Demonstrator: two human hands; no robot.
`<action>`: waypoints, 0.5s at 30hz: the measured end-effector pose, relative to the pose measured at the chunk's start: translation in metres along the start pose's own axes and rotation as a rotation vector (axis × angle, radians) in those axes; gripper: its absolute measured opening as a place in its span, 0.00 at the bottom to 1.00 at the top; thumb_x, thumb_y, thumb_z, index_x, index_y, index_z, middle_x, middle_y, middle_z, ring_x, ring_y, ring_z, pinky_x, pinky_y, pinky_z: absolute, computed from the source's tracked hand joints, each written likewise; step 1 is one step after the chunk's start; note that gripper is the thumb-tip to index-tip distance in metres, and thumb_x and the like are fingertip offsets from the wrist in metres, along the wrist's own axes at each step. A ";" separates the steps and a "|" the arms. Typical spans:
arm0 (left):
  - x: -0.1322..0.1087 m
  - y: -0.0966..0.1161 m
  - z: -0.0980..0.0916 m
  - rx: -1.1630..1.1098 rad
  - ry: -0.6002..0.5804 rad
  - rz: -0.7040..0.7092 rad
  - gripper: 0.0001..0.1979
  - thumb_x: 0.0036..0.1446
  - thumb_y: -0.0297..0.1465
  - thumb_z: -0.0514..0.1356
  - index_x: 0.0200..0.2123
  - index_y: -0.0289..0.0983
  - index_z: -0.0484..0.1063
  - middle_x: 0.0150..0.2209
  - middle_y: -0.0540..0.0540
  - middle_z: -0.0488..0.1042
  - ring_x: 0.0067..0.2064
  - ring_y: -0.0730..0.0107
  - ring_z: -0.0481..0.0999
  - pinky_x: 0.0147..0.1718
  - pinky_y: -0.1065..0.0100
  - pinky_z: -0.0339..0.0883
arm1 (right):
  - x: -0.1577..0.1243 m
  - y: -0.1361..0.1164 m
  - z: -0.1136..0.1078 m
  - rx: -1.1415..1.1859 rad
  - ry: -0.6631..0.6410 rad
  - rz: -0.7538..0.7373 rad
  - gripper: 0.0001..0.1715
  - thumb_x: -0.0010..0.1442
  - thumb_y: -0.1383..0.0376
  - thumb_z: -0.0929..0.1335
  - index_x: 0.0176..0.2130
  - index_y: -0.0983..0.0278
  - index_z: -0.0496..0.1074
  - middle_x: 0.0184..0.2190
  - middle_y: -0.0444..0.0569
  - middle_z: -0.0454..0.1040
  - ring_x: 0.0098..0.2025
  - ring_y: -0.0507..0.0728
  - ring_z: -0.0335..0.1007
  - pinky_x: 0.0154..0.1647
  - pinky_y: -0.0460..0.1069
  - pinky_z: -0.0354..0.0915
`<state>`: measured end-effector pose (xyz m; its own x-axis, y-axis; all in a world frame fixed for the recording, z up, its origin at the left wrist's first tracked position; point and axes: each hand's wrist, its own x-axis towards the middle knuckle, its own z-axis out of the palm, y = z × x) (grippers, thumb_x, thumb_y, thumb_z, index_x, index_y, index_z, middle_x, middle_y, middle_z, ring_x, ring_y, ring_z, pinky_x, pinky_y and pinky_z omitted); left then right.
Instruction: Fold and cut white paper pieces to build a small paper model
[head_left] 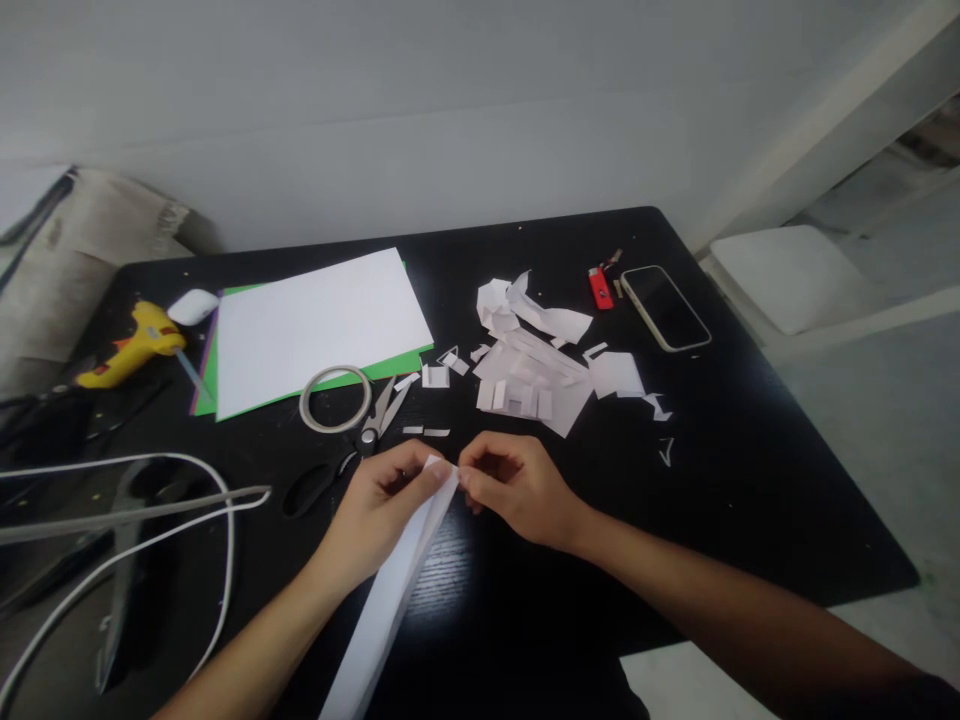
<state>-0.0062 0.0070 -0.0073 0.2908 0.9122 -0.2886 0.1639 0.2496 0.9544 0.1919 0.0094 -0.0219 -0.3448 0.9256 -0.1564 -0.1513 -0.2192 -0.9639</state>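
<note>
Both hands pinch the far end of a long white paper strip [390,590] that runs back toward me over the black table [750,470]. My left hand [379,505] grips the strip's top from the left, fingers closed. My right hand [517,490] pinches the same end from the right. Black-handled scissors [352,455] lie just beyond my left hand, and a roll of clear tape [335,398] sits behind them.
A pile of white paper scraps [532,365] lies mid-table. White sheets on green paper [315,330] lie at the back left, near a yellow glue gun [131,345]. A red lighter [600,288] and a phone [664,307] sit at the back right. White cables [187,520] loop at the left.
</note>
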 end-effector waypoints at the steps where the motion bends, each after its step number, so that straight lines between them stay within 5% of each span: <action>1: 0.000 0.001 -0.001 -0.020 -0.031 -0.023 0.15 0.65 0.42 0.66 0.33 0.36 0.79 0.29 0.49 0.77 0.32 0.71 0.72 0.33 0.72 0.64 | 0.000 0.000 -0.001 0.004 0.012 -0.003 0.07 0.60 0.64 0.72 0.32 0.64 0.74 0.23 0.41 0.73 0.24 0.50 0.68 0.27 0.46 0.65; 5: 0.001 0.003 -0.004 -0.080 -0.115 -0.085 0.15 0.64 0.42 0.67 0.35 0.36 0.80 0.30 0.49 0.79 0.31 0.72 0.73 0.32 0.72 0.64 | 0.002 -0.002 -0.003 0.030 0.042 0.003 0.07 0.59 0.64 0.73 0.31 0.64 0.74 0.22 0.41 0.72 0.24 0.51 0.69 0.26 0.46 0.65; 15: 0.001 0.002 -0.003 -0.121 -0.053 -0.076 0.15 0.61 0.41 0.69 0.31 0.35 0.79 0.28 0.51 0.75 0.30 0.76 0.68 0.30 0.75 0.60 | 0.003 -0.001 -0.002 0.089 0.019 0.049 0.10 0.60 0.62 0.73 0.31 0.64 0.73 0.22 0.42 0.73 0.23 0.51 0.70 0.27 0.47 0.68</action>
<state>-0.0084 0.0092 -0.0058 0.3317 0.8717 -0.3606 0.0736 0.3572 0.9311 0.1932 0.0126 -0.0219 -0.3365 0.9184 -0.2079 -0.2170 -0.2905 -0.9320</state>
